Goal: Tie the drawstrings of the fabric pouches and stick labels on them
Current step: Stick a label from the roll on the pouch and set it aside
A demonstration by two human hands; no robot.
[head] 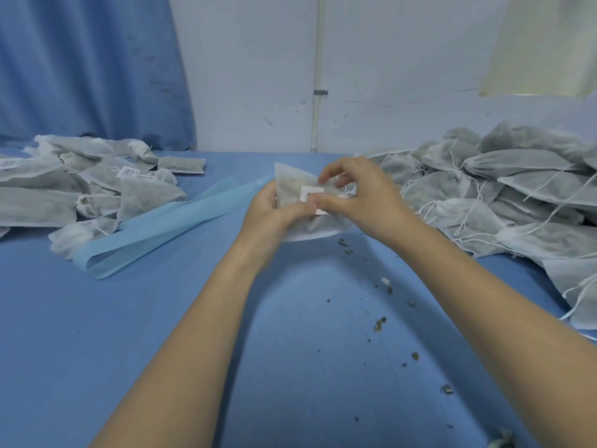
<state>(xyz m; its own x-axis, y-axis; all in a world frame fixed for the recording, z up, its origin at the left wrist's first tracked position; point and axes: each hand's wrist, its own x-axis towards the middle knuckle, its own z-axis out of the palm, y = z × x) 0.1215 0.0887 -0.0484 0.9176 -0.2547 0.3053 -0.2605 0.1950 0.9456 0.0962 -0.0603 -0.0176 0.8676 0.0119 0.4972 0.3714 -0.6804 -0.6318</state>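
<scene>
A white fabric pouch point(292, 185) filled with dark herbs is held above the middle of the blue table point(161, 334). My left hand point(269, 210) grips its left side, thumb on the front. A small white label point(312, 191) lies on the pouch's face. My right hand point(358, 197) pinches at the label's lower edge with thumb and fingertips, the other fingers curled above it. The pouch's right end and drawstring are hidden behind my right hand.
A heap of white pouches with loose drawstrings point(517, 202) fills the right side. Labelled pouches point(80, 185) lie piled at the left. A light blue backing strip point(161, 224) loops across the table's left middle. Herb crumbs point(378, 324) are scattered at the right front.
</scene>
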